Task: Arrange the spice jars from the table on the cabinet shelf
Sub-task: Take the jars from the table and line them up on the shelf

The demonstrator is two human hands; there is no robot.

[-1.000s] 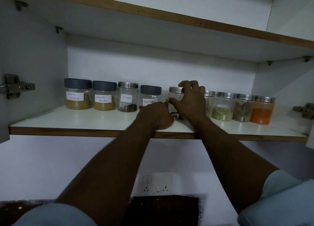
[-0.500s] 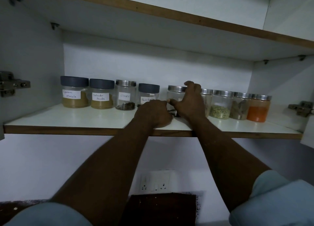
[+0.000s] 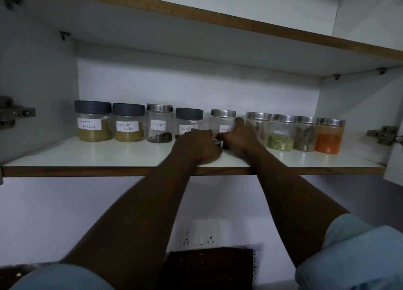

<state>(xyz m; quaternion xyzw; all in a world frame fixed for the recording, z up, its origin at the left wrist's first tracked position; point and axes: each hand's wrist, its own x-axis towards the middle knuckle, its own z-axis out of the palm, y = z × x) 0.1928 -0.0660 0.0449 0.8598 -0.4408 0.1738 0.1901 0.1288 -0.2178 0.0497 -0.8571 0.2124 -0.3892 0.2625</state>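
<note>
A row of spice jars stands at the back of the white cabinet shelf (image 3: 109,156). From the left they are Garam Masala (image 3: 92,124), Coriander Powder (image 3: 128,125), Cloves (image 3: 159,124) and Black Pepper (image 3: 188,119). In the middle is a silver-lidded jar (image 3: 222,122) whose label starts with "Black". My right hand (image 3: 239,137) wraps its lower right side. My left hand (image 3: 196,147) is curled against its lower left, resting on the shelf in front of the Black Pepper jar, with its fingertips hidden. To the right stand a pale jar (image 3: 258,124), a green-filled jar (image 3: 282,135), a brown-filled jar (image 3: 306,135) and an orange-filled jar (image 3: 329,137).
An upper shelf (image 3: 218,17) hangs low over the jars. Door hinges sit on the left wall (image 3: 13,113) and the right wall (image 3: 383,135). Below the shelf are a wall socket (image 3: 200,235) and a dark brown surface (image 3: 209,265).
My right hand has slid down from the silver lid to the jar's lower right side. My left hand has stayed curled at the jar's base.
</note>
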